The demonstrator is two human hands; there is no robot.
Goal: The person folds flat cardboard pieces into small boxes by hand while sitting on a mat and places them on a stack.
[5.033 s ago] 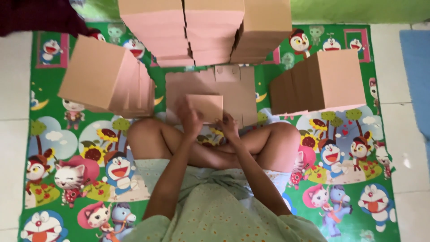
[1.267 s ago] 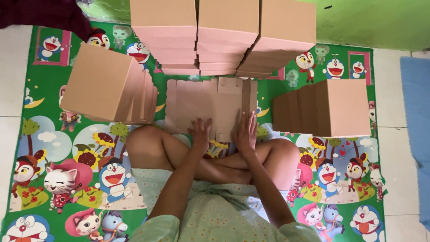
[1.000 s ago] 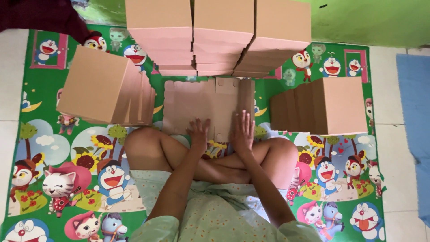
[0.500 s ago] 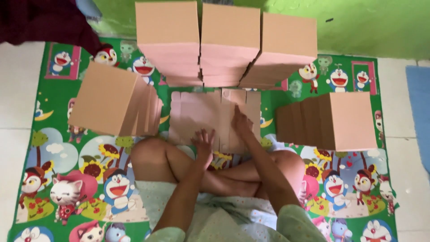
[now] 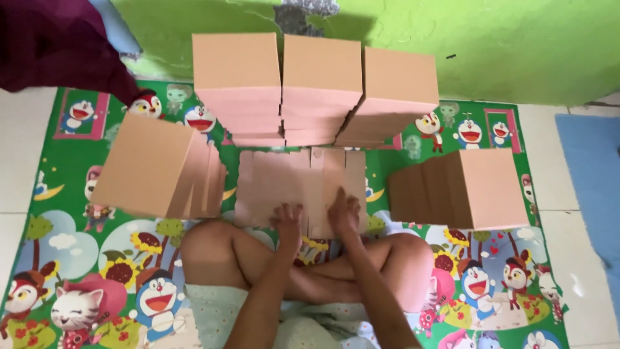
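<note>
At frame centre, the left hand (image 5: 288,218) and right hand (image 5: 344,212) rest flat, fingers spread, gripping nothing, on a flat cardboard box blank (image 5: 298,189). Pressing firmly along the creases would likely fold it squarely. Stacked boxes (image 5: 318,90) stand behind.

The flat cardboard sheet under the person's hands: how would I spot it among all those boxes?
Find the green cartoon play mat with stacks of made-up boxes along the wall. In front of them, before the crossed legs, lies the flat cardboard sheet, with the left hand and right hand on its near edge. It alone lies unfolded.
</note>
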